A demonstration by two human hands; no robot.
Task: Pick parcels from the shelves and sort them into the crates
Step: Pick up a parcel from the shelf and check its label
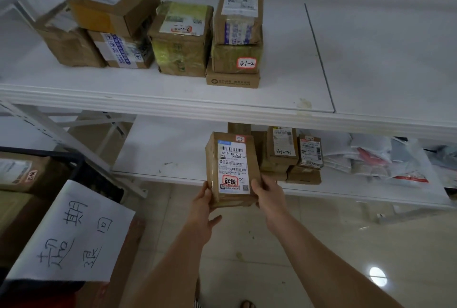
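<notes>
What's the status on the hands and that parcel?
Left hand and right hand grip labelled parcel by its sides. Held up before lower shelf. Nothing in the way.

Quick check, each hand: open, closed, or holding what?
Left hand: grips the brown taped cardboard parcel.
Right hand: grips the same parcel.

Parcel depot: shelves [173, 100] of labelled parcels [183, 38]

Single head view, looking forward-down, close on white shelves [173, 100].
</notes>
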